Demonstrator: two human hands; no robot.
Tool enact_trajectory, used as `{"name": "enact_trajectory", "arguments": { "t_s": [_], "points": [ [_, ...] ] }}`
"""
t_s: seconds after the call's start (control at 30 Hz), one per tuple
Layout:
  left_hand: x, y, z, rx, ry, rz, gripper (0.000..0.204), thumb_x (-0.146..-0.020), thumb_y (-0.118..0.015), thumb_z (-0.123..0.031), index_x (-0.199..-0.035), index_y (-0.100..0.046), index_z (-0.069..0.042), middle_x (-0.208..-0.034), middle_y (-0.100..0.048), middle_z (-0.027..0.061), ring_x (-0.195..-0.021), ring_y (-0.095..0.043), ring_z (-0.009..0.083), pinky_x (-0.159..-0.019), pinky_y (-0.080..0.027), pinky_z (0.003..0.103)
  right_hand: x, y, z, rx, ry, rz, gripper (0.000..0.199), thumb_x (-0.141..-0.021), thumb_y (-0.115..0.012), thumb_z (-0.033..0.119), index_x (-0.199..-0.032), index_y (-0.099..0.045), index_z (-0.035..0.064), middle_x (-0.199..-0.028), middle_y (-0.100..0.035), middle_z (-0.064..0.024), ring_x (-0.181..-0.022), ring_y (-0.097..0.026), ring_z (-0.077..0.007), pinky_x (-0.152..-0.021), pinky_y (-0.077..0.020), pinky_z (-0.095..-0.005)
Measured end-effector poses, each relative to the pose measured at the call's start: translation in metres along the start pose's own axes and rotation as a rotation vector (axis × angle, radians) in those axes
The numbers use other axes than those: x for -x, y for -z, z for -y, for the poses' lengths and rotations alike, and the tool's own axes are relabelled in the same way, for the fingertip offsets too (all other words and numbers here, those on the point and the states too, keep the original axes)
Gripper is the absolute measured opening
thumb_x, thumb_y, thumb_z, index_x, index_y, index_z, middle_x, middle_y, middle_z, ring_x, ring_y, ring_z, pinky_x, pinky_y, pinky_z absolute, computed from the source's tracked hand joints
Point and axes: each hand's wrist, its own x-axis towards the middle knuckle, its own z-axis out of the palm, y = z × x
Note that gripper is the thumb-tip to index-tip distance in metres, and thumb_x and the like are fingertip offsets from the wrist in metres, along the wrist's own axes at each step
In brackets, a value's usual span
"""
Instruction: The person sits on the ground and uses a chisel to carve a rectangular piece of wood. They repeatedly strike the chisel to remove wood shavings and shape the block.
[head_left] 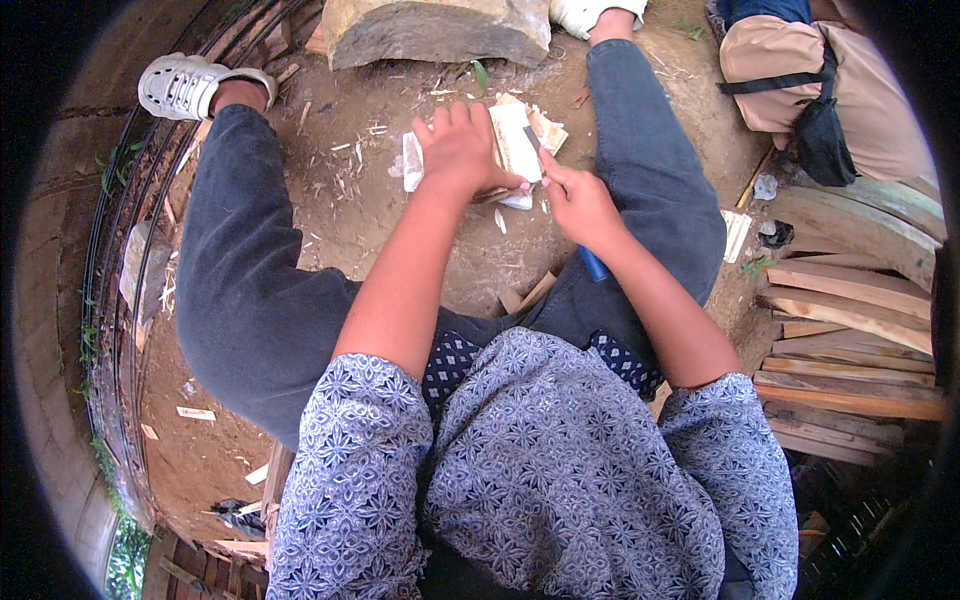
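My left hand (455, 150) lies with spread fingers over a pale, whitish slab (412, 160) on the dirt, its thumb stretched to the right. Beside it is a split piece of light wood (513, 140) with rough, yellowish edges. My right hand (578, 200) is closed around a knife (533, 138), whose short dark blade points up and left over this wood. Most of the knife's handle is hidden in my fingers. A blue part (592, 264) shows under my right forearm; whether it belongs to the knife, I cannot tell.
A large stone (435, 35) sits ahead, between my outstretched legs. Wood shavings (325, 185) litter the dirt. Stacked wooden strips (850, 310) lie at the right, below another person's tan clothing (780, 70). Black cables (125, 180) run along the wall at the left.
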Motion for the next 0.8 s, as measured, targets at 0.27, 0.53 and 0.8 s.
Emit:
{"name": "enact_trajectory", "arguments": {
  "t_s": [0.27, 0.53, 0.8],
  "points": [
    [0.003, 0.004, -0.007, 0.058, 0.005, 0.035, 0.111, -0.047, -0.089, -0.063, -0.13, -0.047, -0.002, -0.131, -0.049, 0.0146, -0.13, -0.041, 0.0334, -0.111, -0.02, 0.061, -0.082, 0.035, 0.027, -0.463, -0.195, -0.012, 0.045, -0.102, -0.051, 0.02, -0.147, -0.048, 0.0183, -0.061, -0.053, 0.0003, -0.045, -0.052, -0.0094, -0.044, -0.0443, -0.0281],
    [0.004, 0.002, -0.009, 0.007, 0.023, 0.028, 0.111, -0.047, -0.087, -0.066, -0.129, -0.047, -0.003, -0.13, -0.049, 0.014, -0.129, -0.042, 0.0334, -0.11, -0.021, 0.061, 0.008, 0.036, 0.014, -0.452, -0.385, 0.171, 0.036, -0.1, -0.055, 0.02, -0.136, -0.057, 0.013, -0.062, -0.058, -0.002, -0.046, -0.055, -0.0101, -0.045, -0.0459, -0.0292],
    [0.001, -0.002, -0.008, 0.007, 0.022, 0.014, 0.113, -0.047, -0.087, -0.067, -0.13, -0.047, -0.002, -0.131, -0.049, 0.015, -0.13, -0.041, 0.0339, -0.111, -0.019, 0.062, 0.01, 0.036, 0.01, -0.418, -0.342, 0.209, 0.04, -0.102, -0.054, 0.02, -0.142, -0.053, 0.0169, -0.064, -0.054, 0.0004, -0.047, -0.051, -0.0076, -0.044, -0.043, -0.0252]
  ]
}}
